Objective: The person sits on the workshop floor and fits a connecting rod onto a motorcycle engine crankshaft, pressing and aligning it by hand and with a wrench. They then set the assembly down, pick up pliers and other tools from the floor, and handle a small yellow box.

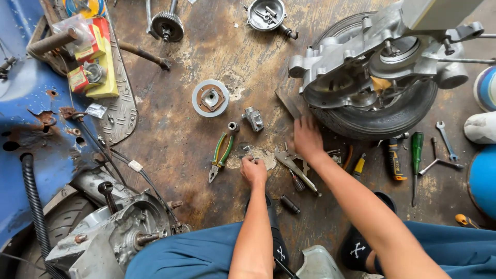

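A stained, worn wooden floor (206, 170) is strewn with tools and engine parts, seen from above the person's knees. The left hand (253, 171) is curled into a loose fist, fingertips pinching a small metal part (248, 150) just above the knuckles; whether the part rests on the floor cannot be told. Left of that hand lie green-handled pliers (220, 156), with a small socket (233, 126) and a grey metal fitting (253, 119) beyond them and a round disc (211, 98) farther off. The right hand (308, 138) lies palm down with fingers spread, resting on the floor at the edge of a tyre (382, 121) that carries an aluminium engine casing (361, 62). Just beneath that hand lie locking pliers (295, 168). To the right of its forearm lie a yellow-handled tool (359, 166), a green screwdriver (416, 155) and a small spanner (446, 140). Far left of the left hand is a blue scooter body (31, 129).
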